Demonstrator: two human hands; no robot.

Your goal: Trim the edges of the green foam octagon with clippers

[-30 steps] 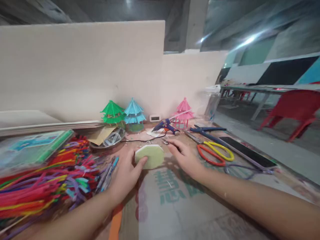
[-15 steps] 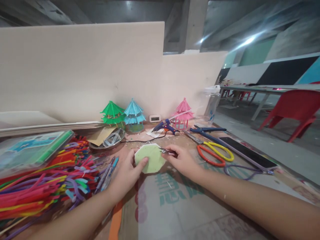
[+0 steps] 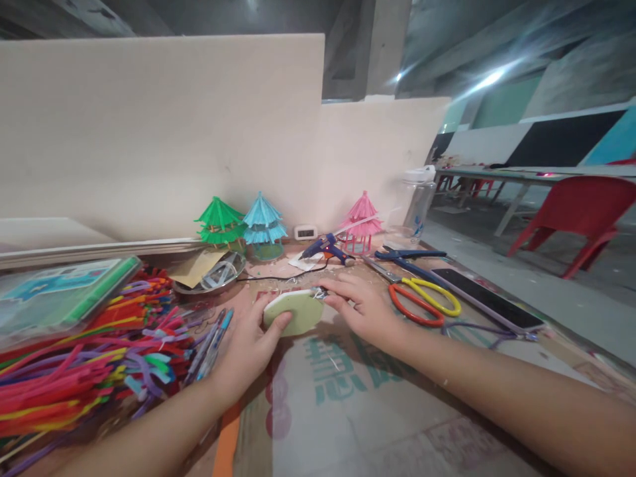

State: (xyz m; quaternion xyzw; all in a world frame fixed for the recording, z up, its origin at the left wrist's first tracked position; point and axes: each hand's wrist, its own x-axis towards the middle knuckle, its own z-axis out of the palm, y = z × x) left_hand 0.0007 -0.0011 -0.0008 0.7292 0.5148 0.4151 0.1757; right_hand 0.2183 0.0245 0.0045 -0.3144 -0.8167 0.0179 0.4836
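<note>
Cardboard-covered tabletop [image 3: 358,411] carries a heap of multicoloured pipe cleaners [image 3: 84,358] at left and red and yellow-handled scissors [image 3: 422,301] at right. At centre, the left hand [image 3: 246,344] grips a pale green octagonal foam piece [image 3: 293,313], thumb on its near face. The right hand [image 3: 360,306], fingers loosely curled, pinches a small metal object [image 3: 318,293] against the foam's far edge.

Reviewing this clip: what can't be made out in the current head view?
- Whatever the right hand pinches against the green foam piece: too small, covered by the fingers.
- Far side of the foam piece: covered by the left hand.
- Display of the small white device at the wall: too small to read.
- Pile of pipe cleaners: blurred, cut by the left edge.
- Print on the cardboard: partly under the arms.
</note>
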